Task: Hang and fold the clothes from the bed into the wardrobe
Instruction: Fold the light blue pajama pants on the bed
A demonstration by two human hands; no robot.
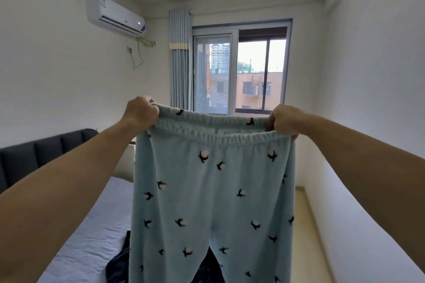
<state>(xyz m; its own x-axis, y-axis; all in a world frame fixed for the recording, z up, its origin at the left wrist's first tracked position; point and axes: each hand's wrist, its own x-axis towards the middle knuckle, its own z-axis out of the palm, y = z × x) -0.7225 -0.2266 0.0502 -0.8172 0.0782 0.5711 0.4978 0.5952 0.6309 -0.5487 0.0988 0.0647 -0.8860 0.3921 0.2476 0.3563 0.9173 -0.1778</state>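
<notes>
Light blue fleece pyjama trousers [211, 202] with a small black-and-white flower print hang in front of me, held up at chest height. My left hand [141, 111] grips the left end of the elastic waistband. My right hand [285, 120] grips the right end, so the waistband is stretched flat between them. Both legs hang straight down and run out of the bottom of the view. Below them a dark blue garment [120, 259] lies on the bed [92, 236]. The wardrobe is not in view.
The bed has a pale lilac sheet and a dark padded headboard [34, 156] on the left. A narrow strip of floor [305, 225] runs along the white wall on the right. Ahead are a window [239, 71], a curtain [180, 60] and an air conditioner [115, 15].
</notes>
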